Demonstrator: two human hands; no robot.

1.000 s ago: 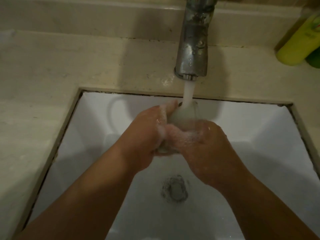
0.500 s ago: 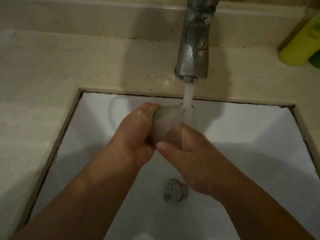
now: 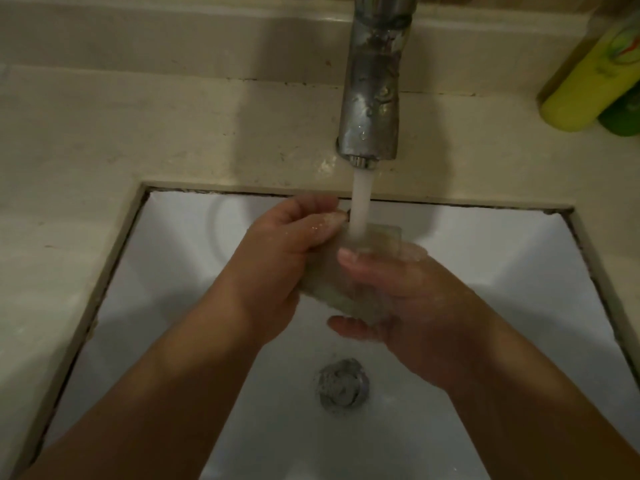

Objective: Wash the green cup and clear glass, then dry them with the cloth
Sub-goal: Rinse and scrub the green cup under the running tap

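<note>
The clear glass (image 3: pixel 332 275) is held tilted over the white sink (image 3: pixel 502 258), its mouth up toward the running water (image 3: pixel 360 202) from the chrome tap (image 3: pixel 372 88). My left hand (image 3: pixel 277 258) grips the glass from the left, fingers curled over its upper side. My right hand (image 3: pixel 408 299) cups it from the right and below, thumb across its front. Water pours into the glass's rim. Both hands are wet. No green cup or cloth is in view.
A beige stone counter (image 3: pixel 138 126) surrounds the sink. At the back right stand a yellow bottle (image 3: pixel 588 74) and a green bottle (image 3: pixel 623 112). The metal drain (image 3: pixel 341 384) lies below my hands.
The soap foam on my hands has rinsed off. The glass has turned so its mouth sits under the stream, and my right hand has shifted lower around it.
</note>
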